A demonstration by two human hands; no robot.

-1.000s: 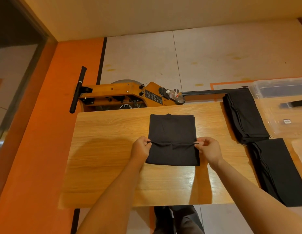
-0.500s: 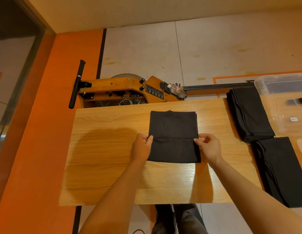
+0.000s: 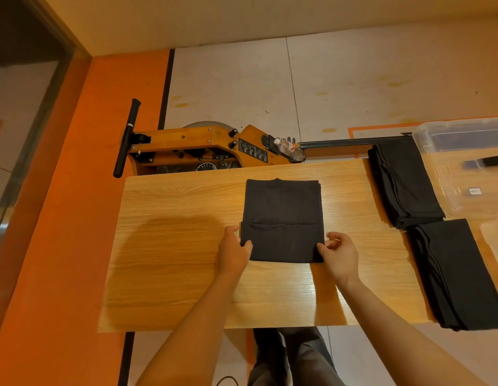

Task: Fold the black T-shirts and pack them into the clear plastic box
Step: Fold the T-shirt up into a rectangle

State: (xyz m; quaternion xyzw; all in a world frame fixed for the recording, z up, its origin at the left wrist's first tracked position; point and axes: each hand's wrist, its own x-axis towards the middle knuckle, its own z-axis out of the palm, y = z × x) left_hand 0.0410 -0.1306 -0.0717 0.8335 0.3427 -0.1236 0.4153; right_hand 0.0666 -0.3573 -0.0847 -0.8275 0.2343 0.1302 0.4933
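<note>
One folded black T-shirt [image 3: 282, 218] lies flat on the wooden table [image 3: 181, 246], its long axis running away from the person. The left hand [image 3: 233, 250] pinches its near left corner; the right hand [image 3: 339, 253] pinches its near right corner, each grip closed on cloth. Two stacks of folded black T-shirts [image 3: 403, 185] [image 3: 456, 271] lie to the right, beside one clear plastic box [image 3: 448, 196].
</note>
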